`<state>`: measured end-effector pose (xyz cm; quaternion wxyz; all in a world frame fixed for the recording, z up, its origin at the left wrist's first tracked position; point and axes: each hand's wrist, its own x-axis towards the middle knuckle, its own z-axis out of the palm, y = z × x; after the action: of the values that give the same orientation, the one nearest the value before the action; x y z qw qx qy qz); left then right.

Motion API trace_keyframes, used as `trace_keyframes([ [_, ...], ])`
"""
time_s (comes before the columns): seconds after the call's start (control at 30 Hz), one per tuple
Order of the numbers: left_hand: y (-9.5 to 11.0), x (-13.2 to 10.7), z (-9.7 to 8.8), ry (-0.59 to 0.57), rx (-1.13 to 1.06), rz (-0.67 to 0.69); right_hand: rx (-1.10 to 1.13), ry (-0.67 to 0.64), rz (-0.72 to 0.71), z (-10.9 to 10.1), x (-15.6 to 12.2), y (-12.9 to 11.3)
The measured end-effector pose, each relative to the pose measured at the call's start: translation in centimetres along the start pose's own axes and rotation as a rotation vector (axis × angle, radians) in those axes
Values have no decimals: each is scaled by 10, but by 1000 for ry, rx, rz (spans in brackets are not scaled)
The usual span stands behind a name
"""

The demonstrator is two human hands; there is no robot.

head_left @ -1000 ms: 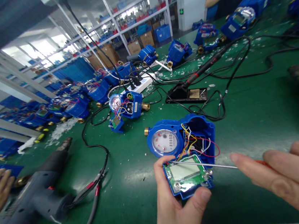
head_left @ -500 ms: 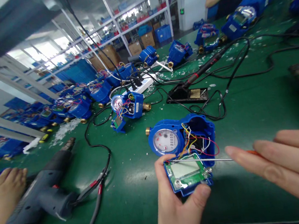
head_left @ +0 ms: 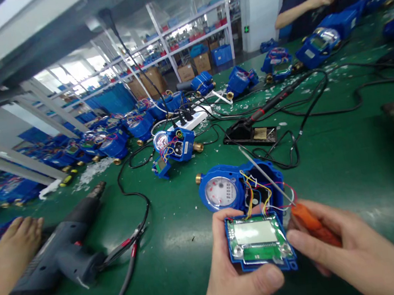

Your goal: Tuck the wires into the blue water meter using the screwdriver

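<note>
Blue display module (head_left: 260, 242), no writing legible, sits clamped in left hand (head_left: 234, 277) fingers near the green table's (head_left: 346, 162) front edge; right hand (head_left: 353, 252) fingers pinch an orange screwdriver (head_left: 312, 224).

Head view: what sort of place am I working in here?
Most likely a factory assembly or repair line for water meters. Many opened blue plastic water meters with loose wires lie across a long green bench, a black soldering iron rests in its stand, and metal shelving with blue crates stands behind.

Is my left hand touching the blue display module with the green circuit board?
Touching. The head view shows the left hand gripping the display module, thumb on its lower edge, fingers along its left side.
</note>
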<state>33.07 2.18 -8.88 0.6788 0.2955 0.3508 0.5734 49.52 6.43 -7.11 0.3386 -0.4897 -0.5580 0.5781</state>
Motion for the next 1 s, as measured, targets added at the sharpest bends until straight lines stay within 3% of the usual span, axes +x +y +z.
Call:
trace_keyframes([
  [0.1,-1,0,0,-74,-14,-31,216,-101,154,14,0,2],
  [0.17,-1,0,-2,-110,0,-45,300,-140,183,17,1,0],
  [0.27,6,0,-9,-107,138,-28,328,-68,199,17,1,-3],
  [0.47,32,2,-20,167,946,193,283,19,191,17,1,0],
  [0.63,32,-2,-15,305,1200,313,334,-10,152,18,3,14],
  [0.8,23,-6,-7,471,1151,398,400,-9,201,18,3,14],
  [1.0,24,0,-2,462,902,273,436,-20,221,19,4,9],
])
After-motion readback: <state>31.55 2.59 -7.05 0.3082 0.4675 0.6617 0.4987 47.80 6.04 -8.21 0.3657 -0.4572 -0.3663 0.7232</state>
